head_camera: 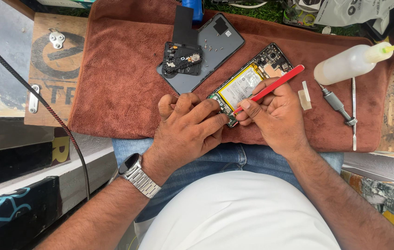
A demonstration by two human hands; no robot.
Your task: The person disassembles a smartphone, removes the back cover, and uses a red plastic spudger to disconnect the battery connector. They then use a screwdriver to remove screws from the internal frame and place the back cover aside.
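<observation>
An opened smartphone (248, 81) lies tilted on a brown towel (118, 78), its battery and circuit boards exposed. My left hand (185, 127) rests on the towel and presses the phone's lower end with its fingers. My right hand (275, 113) holds a red flat pry tool (278, 82) like a pen, its tip down at the phone's lower end beside my left fingertips. The phone's bottom corner is hidden under my fingers.
The phone's grey back cover (215, 46) lies further back with a black inner plate (183, 59) and small screws on it. To the right lie a plastic squeeze bottle (352, 62), a screwdriver (338, 105), a thin metal spudger (353, 111) and a white strip (305, 96).
</observation>
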